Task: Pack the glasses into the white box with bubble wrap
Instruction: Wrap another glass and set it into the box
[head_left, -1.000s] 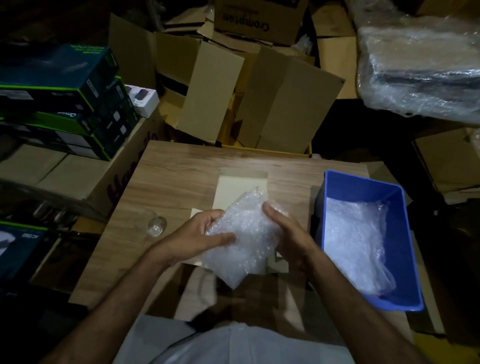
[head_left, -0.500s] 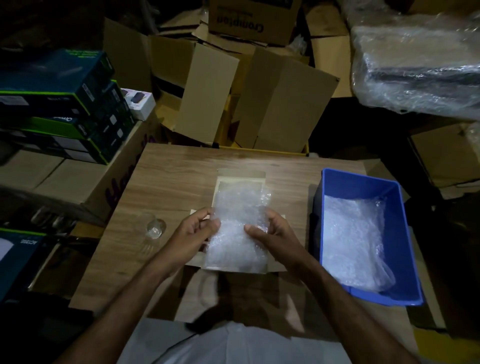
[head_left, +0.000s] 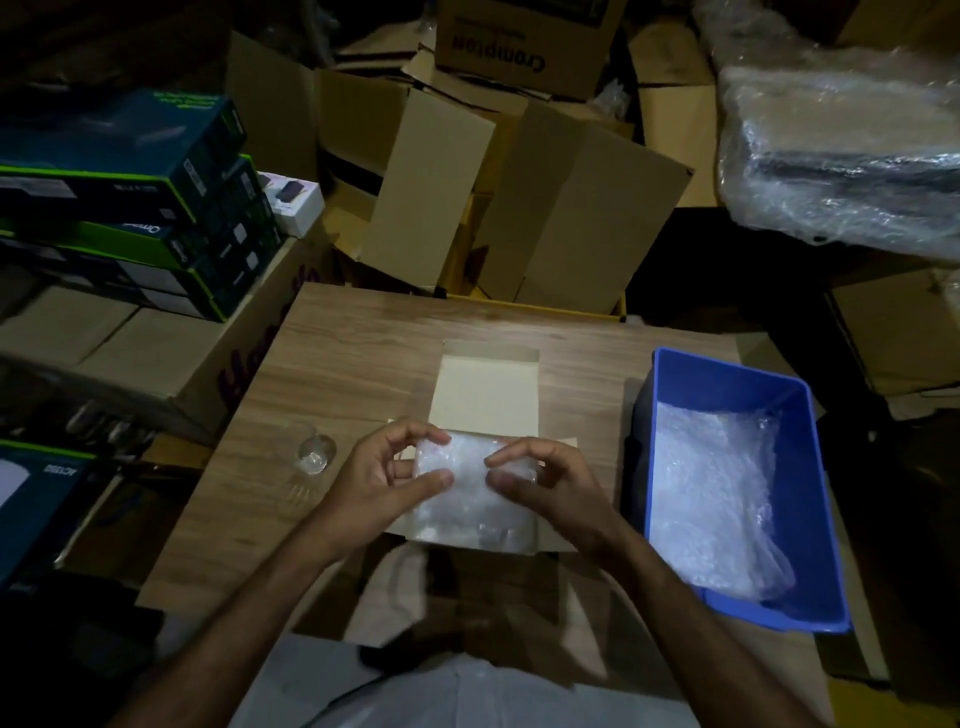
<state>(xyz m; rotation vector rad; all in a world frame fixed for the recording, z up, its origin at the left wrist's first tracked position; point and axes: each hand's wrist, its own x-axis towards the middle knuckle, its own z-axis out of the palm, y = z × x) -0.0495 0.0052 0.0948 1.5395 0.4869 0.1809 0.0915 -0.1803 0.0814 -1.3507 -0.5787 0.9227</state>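
Note:
A white box (head_left: 485, 395) lies open on the wooden table (head_left: 363, 353), its lid flap folded back away from me. A bubble wrap bundle (head_left: 467, 499) sits inside the box. My left hand (head_left: 387, 480) pinches the bundle's left upper edge between thumb and fingers. My right hand (head_left: 545, 480) pinches its right upper edge the same way. A clear glass (head_left: 313, 451) stands on the table, left of my left hand. What the wrap encloses cannot be seen.
A blue plastic bin (head_left: 727, 379) with more bubble wrap (head_left: 711, 493) stands at the table's right. Cardboard cartons (head_left: 571, 218) crowd behind the table. Stacked dark product boxes (head_left: 130, 197) stand at the left, and a plastic-wrapped bundle (head_left: 841, 156) at the upper right.
The bubble wrap bundle went from being held above the box down into it. Both hands shifted from its sides to pinching its upper edge.

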